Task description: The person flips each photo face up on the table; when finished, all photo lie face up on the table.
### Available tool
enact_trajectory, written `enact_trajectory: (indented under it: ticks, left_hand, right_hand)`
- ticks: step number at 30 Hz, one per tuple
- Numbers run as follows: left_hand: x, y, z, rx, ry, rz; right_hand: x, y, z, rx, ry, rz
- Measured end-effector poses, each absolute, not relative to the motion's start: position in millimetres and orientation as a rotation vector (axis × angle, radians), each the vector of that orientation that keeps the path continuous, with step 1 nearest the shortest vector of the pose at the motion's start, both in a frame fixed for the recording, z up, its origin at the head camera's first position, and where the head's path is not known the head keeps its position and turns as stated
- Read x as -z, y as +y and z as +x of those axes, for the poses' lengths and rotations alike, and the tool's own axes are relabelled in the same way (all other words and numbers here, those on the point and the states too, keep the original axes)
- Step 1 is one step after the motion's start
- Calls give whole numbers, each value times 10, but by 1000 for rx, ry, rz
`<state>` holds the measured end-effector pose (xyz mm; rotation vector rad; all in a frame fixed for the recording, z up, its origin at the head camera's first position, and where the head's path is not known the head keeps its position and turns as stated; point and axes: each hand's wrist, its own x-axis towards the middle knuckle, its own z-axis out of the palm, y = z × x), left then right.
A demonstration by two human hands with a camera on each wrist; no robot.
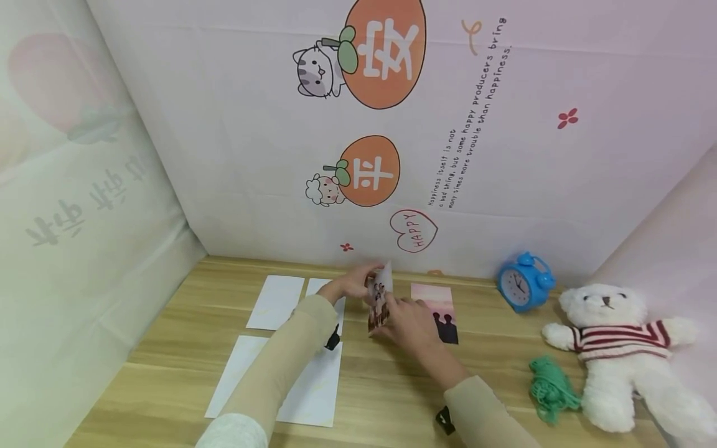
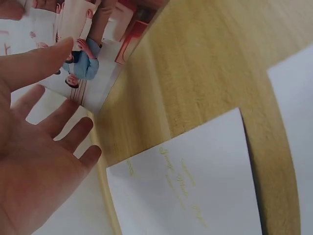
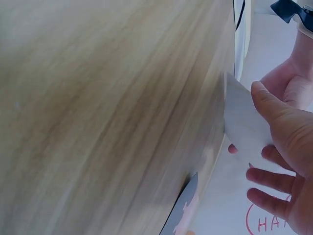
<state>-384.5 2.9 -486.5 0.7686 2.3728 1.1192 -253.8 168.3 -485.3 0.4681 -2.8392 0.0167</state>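
Between both hands, a photo print (image 1: pixel 379 298) stands tilted up off the wooden table. Its picture of people shows in the left wrist view; in the right wrist view its pale back (image 3: pixel 240 115) shows. My left hand (image 1: pixel 354 284) holds the far part, its thumb over the picture and the other fingers spread behind. With thumb and fingers, my right hand (image 1: pixel 411 322) pinches the near side. Just right of that hand lies a pink photo (image 1: pixel 432 297) with two dark figures, partly covered by the hand in the head view.
Several white cards (image 1: pixel 276 301) lie face down on the left, partly under the left sleeve. To the right are a blue alarm clock (image 1: pixel 523 283), a green yarn bundle (image 1: pixel 551 389) and a white teddy bear (image 1: pixel 607 367). A printed cloth (image 1: pixel 252 155) hangs behind the table.
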Motion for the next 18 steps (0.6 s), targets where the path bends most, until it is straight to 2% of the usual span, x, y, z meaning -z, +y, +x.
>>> enact_trajectory:
  ticks: [8,18]
  left_hand:
    - [4883,80,-3742,-833,2524,878]
    - [4853,156,-3636,-462,2665,838]
  right_hand:
    - [4880,1723,-2526,63,-2828,504]
    - [4895,1734,-2518,153,-2954,420]
